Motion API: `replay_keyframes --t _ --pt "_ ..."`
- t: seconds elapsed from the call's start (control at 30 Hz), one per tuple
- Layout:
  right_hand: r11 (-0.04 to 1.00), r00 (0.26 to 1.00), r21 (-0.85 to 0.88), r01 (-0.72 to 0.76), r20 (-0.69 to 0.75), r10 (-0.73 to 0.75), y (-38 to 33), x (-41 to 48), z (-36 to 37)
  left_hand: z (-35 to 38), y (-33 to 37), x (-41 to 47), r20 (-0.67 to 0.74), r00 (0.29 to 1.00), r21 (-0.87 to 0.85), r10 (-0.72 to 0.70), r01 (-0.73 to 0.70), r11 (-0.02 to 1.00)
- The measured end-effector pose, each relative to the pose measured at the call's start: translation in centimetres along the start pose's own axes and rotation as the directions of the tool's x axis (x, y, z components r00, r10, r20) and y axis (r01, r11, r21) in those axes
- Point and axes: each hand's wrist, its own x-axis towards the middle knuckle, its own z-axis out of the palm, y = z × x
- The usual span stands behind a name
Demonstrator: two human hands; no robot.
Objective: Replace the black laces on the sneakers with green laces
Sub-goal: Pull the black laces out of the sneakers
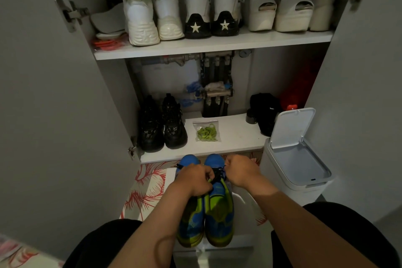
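Bare forearms [289, 209]; black cloth [102, 243] over knees

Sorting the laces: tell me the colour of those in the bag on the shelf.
Bagged laces: green, head view.

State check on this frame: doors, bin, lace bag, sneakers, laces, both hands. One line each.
cabinet doors: both open
bin lid: flipped up, open
bag of green laces: flat on lower shelf, laces inside
blue sneakers: side by side, toes toward the cabinet
black laces: on the sneakers, not yet removed
left hand: curled, grips black laces
right hand: curled, grips black laces
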Motion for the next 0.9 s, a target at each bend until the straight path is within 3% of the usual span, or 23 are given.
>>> replay_keyframes --t 0.13,0.23,0.33,0.47,0.53,0.63,0.8,0.9 --pt "0.976 0.974 0.087 0.201 0.093 -0.209 -0.5 -0.3 0.2 0.3 0.2 0.2 -0.054 0.998 -0.067 -0.01 0.006 0.998" --pt "0.975 0.965 0.045 0.219 0.14 -0.223 -0.6 -0.2 0.3 0.4 0.2 0.4 -0.081 0.996 -0.119 -0.024 0.014 0.993" --pt "0.985 0.977 0.039 0.167 0.127 -0.171 -0.2 0.2 0.2 0.5 0.0 0.5 -0.084 0.996 -0.139 -0.02 0.008 0.99" --pt "0.939 1.0 0.343 0.015 0.018 -0.023 -0.4 0.4 0.1 0.6 -0.3 0.6 -0.062 0.998 -0.144 -0.029 0.02 0.989" --pt "0.898 0.994 0.437 -0.053 -0.061 0.088 -0.5 0.5 -0.2 0.6 -0.4 0.7 -0.067 0.997 -0.162 -0.029 0.018 0.987" --pt "0.831 0.98 0.54 -0.131 -0.056 0.19 -0.4 0.6 -0.3 0.8 -0.2 0.6 -0.061 0.997 -0.164 -0.038 0.028 0.986" --pt "0.837 0.996 0.543 0.063 0.021 -0.088 -1.6 0.0 -0.5 0.7 0.1 0.6 -0.086 0.996 -0.158 -0.034 0.02 0.987" --pt "0.927 0.979 0.352 0.127 0.103 -0.174 -1.5 -0.3 -0.8 0.6 0.1 0.8 -0.072 0.997 -0.157 -0.029 0.018 0.987"
